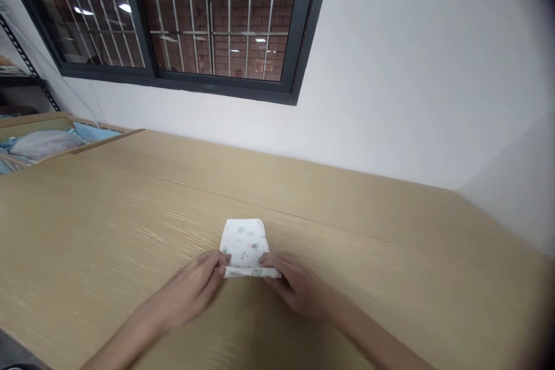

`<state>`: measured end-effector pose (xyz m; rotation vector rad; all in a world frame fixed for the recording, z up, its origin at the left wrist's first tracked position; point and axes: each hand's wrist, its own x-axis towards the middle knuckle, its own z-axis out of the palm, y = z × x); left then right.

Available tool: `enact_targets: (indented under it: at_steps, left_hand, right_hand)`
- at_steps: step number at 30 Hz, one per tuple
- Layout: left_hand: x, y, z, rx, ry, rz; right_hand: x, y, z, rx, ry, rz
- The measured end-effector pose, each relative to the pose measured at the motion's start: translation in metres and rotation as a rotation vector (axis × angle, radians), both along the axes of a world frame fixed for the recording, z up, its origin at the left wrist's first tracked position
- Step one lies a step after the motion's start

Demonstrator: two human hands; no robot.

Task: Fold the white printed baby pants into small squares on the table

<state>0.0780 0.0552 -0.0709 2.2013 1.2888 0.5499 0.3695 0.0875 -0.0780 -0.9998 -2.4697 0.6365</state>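
Observation:
A small white cloth (244, 237) with a print of little figures lies flat on the wooden table, folded into a narrow strip. Its near edge is turned up into a small roll. My left hand (199, 280) pinches the left end of this rolled edge between thumb and fingers. At the right end, my right hand (297, 283) grips the same edge, thumb on top. The cloth's far end rests free on the tabletop. The undersides of the fingers are partly hidden.
The light wooden table (130, 231) runs back to a white wall (390, 69) with a barred window (217, 23) above. At the far left stands an open wooden box (139, 132) holding blue cloth and a pale bundle (45, 143). A black shelf frame (26, 49) is behind it.

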Motion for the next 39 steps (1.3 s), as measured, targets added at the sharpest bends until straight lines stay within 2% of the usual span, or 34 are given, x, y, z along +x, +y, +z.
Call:
enact_targets:
  at_steps: [2, 5, 9, 15, 20, 23, 26, 31, 33, 35, 37, 39]
  left_hand:
    - [-0.004, 0.010, 0.006, -0.072, -0.048, -0.010]
    - [-0.007, 0.028, 0.007, -0.124, -0.073, 0.007]
    - [-0.001, 0.058, 0.001, -0.054, -0.003, 0.163]
    - [0.016, 0.096, -0.005, 0.011, 0.138, 0.341]
    - [0.021, 0.105, -0.017, 0.038, 0.225, 0.400]
    - [0.026, 0.102, -0.024, 0.135, 0.219, 0.425]
    - [0.036, 0.095, -0.031, 0.265, 0.210, 0.398]
    - [0.058, 0.082, -0.045, 0.495, 0.199, 0.114]
    - [0.064, 0.080, -0.051, 0.539, 0.234, 0.079]
    - [0.067, 0.081, -0.057, 0.515, 0.296, 0.114]
    - [0.066, 0.084, -0.064, 0.498, 0.343, 0.138]
    - [0.064, 0.086, -0.070, 0.514, 0.367, 0.131]
  right_hand:
    - [-0.006, 0.008, 0.001, -0.020, 0.044, -0.072]
    - [-0.014, 0.023, 0.005, -0.077, 0.071, -0.166]
    - [-0.022, 0.044, 0.006, -0.124, 0.125, -0.298]
    - [-0.039, 0.078, -0.016, -0.092, 0.312, -0.538]
    - [-0.044, 0.092, -0.028, -0.132, 0.355, -0.647]
    - [-0.044, 0.093, -0.031, -0.134, 0.371, -0.668]
    - [-0.045, 0.092, -0.035, -0.056, 0.378, -0.682]
    - [-0.050, 0.087, -0.038, 0.165, 0.344, -0.647]
    - [-0.051, 0.085, -0.037, 0.203, 0.313, -0.639]
    - [-0.053, 0.081, -0.033, 0.262, 0.279, -0.642]
    - [-0.057, 0.075, -0.028, 0.388, 0.227, -0.576]
    - [-0.063, 0.066, -0.023, 0.527, 0.155, -0.379]
